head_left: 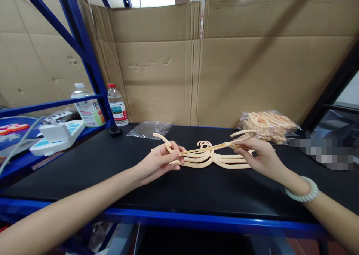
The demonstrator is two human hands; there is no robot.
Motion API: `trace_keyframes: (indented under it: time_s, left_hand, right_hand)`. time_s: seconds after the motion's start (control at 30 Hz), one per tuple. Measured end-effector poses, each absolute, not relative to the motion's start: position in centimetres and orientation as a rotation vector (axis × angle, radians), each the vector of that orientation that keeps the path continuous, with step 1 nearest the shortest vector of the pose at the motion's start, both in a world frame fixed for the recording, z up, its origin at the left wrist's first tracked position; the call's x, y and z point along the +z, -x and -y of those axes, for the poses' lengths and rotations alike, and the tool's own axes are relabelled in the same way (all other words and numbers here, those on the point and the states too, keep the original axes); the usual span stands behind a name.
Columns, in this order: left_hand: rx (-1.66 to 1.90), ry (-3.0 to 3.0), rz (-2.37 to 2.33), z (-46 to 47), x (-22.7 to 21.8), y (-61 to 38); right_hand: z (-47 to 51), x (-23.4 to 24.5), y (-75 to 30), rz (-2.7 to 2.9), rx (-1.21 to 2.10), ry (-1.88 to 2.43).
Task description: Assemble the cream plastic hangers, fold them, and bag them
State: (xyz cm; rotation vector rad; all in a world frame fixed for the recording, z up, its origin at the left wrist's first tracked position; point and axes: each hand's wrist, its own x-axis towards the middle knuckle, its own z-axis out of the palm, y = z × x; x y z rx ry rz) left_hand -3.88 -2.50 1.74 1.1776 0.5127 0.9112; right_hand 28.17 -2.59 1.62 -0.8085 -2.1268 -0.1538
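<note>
Clock positions take the beige clothes hanger (207,149) as the dial centre, with 12 o'clock at the cardboard wall (157,79). The hanger is raised over the black tabletop (179,195), slightly tilted, its 3 o'clock side higher. The left hand (165,157) is at 9 o'clock, grasping one end of the hanger between thumb and fingers. The right hand (260,154), at 3 o'clock, grasps the opposite end near a curved section. A row of matching hangers (232,166) lies on the tabletop beneath, hooks towards 12 o'clock; contact with the held unit cannot be determined. A clear bag packed with hangers (266,126) is at 2 o'clock. A flat clear plastic bag (150,129) and, farther out, a red-capped water bottle (117,107) are at 10 o'clock.
</note>
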Motion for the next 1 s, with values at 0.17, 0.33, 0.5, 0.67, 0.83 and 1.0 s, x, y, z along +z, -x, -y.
trace_keyframes:
  time_s: [0.17,0.33,0.5,0.67,0.83,1.0]
  left_hand:
    - [0.882,-1.206,-0.514,2.26,1.52,3.94]
    - [0.900,-1.228,-0.493,2.10,1.12,4.03]
    - [0.910,-1.207,-0.502,1.99,1.08,4.12]
    - [0.910,-1.173,-0.517,2.07,1.27,4.15]
    - [0.910,-1.172,-0.539,2.09,1.33,4.19]
    - [0.952,-1.226,-0.566,2.16,1.33,4.03]
  right_hand:
    - [2.55,1.56,-28.01,2.120,-0.170,0.756]
    - [2.77,1.44,-27.54,2.113,-0.208,0.694]
    - [2.84,1.35,-27.33,2.113,-0.181,0.692]
    - [2.78,1.39,-27.41,2.106,-0.185,0.698]
    - [2.81,1.39,-27.46,2.101,-0.166,0.713]
    - [2.87,1.19,-27.28,2.107,-0.144,0.706]
